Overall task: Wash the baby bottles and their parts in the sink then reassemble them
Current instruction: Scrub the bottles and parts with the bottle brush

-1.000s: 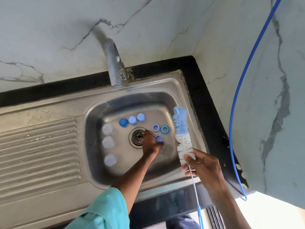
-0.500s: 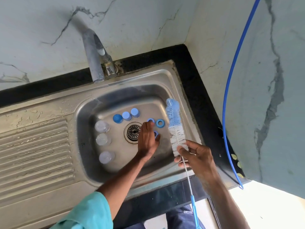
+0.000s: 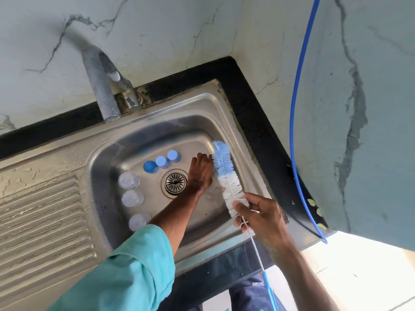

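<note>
In the steel sink (image 3: pixel 226 122), three blue caps (image 3: pixel 162 162) stand in a row behind the drain (image 3: pixel 175 182). Three clear bottles (image 3: pixel 132 198) stand in a column at the basin's left. My left hand (image 3: pixel 201 171) reaches down right of the drain, knuckles up and fingers bent onto the basin floor. It covers the blue rings, and only a blue sliver (image 3: pixel 214 169) shows at its right edge. Whether it grips a ring is hidden. My right hand (image 3: pixel 262 216) pinches the wire stem of the blue-and-white bottle brush (image 3: pixel 225 173) just below the bristles, beside my left hand.
A grey faucet (image 3: pixel 101 90) juts over the sink's back rim. The ribbed drainboard (image 3: pixel 45 221) lies to the left. A black counter edge (image 3: pixel 253 113) and marble walls close in the back and right. A blue hose (image 3: pixel 294 108) hangs along the right wall.
My left hand has moved from the nearest blue ring toward the back of the basin and now hides all the rings. The brush and my right hand hold about the same pose.
</note>
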Tool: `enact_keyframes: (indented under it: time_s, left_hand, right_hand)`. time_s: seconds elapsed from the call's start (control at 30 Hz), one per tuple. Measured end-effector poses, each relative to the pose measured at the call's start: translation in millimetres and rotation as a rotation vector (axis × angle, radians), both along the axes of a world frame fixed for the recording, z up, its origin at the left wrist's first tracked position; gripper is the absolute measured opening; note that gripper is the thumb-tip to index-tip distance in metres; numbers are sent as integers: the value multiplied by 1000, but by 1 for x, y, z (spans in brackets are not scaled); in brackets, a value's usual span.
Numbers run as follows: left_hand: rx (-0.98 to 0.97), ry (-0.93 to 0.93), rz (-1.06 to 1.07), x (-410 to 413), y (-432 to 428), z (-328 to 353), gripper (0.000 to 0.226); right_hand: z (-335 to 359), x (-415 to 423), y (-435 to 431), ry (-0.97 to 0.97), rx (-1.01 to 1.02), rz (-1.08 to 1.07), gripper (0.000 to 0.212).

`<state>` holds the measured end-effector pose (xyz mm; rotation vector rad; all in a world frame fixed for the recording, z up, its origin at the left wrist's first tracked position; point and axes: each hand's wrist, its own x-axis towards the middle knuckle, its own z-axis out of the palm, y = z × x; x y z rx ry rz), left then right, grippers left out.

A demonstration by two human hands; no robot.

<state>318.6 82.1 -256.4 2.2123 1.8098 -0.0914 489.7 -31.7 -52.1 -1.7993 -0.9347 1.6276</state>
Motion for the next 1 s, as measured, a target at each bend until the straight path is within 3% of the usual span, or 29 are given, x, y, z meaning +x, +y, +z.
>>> enact_keyframes:
  time_s: [0.13, 0.2, 0.27, 0.43, 0.57, 0.7, 0.8, 0.87, 1.0]
  left_hand:
    - [-47, -210, 118, 1, 0, 15, 41]
    - [-75, -410, 250, -6, -14, 38, 52]
    - [-126, -622, 412, -19, -31, 73, 44]
    - [-540, -1368, 1069, -65, -72, 177, 21]
    - [-618, -1859, 1163, -97, -91, 235, 26]
    - [-549, -1948, 1151, -115, -97, 280, 41]
    - [-514, -1851, 1073, -124, -105, 303, 52]
    - [-470, -1755, 1005, -126, -114, 313, 51]
    - [-429, -1752, 955, -138, -129, 324, 40]
  right_hand:
    - [4, -1, -5, -35, 12, -12, 11]
    - [10, -1, -6, -43, 22, -10, 6]
    - [20, -4, -6, -43, 42, -4, 7]
    - [53, -12, -10, -112, 142, 145, 12]
    - [95, -27, -22, -226, 272, 404, 15]
    - [131, -39, -36, -302, 351, 500, 22]
    - [147, -50, -45, -450, 431, 527, 27]
    - [153, -57, -50, -576, 507, 521, 30]
    - [167, -70, -55, -879, 677, 508, 32]
